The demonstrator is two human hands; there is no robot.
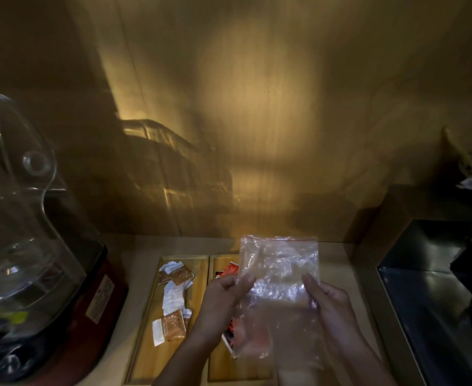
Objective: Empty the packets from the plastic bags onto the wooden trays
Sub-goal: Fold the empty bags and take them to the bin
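Note:
A clear zip plastic bag (280, 263) with a red seal strip is held upright between both hands above the right wooden tray (220, 366). My left hand (222, 299) pinches its left edge and my right hand (330, 305) grips its right side. The bag looks empty. Red and black packets (229, 270) lie on the right tray, mostly hidden behind the bag and my hands. The left wooden tray (148, 355) holds several white and brown packets (175, 302).
A glass kettle (14, 218) on a dark red base (98, 299) stands at the left. A black box-like appliance (429, 288) sits at the right. A wooden wall rises right behind the trays. The scene is dim.

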